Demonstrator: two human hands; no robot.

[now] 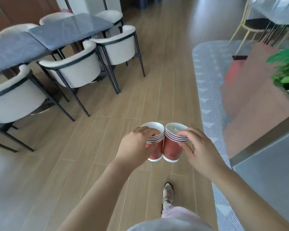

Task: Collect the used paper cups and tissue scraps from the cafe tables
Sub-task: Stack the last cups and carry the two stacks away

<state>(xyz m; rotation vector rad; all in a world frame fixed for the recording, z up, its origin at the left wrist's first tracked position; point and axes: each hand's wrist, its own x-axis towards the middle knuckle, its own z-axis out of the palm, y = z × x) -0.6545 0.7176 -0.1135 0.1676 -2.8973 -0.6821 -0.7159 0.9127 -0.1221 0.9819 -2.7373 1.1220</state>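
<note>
I hold two red paper cups with white striped rims side by side above the wooden floor. My left hand (pixel 136 145) grips the left cup (pixel 155 152) round its rim and side. My right hand (pixel 199 150) pinches the right cup (pixel 172 150) at its rim, thumb on the outside. The two cups touch each other. Something white, perhaps tissue, lies inside the right cup (pixel 174 129); the left cup's inside looks plain white.
Dark grey tables (pixel 68 30) with several white armchairs (pixel 77 70) stand at the left. A patterned grey rug (pixel 210 104) runs along the right, beside a grey counter (pixel 270 167) and a green plant (pixel 287 70). My sandalled foot (pixel 168 192) is on the floor planks.
</note>
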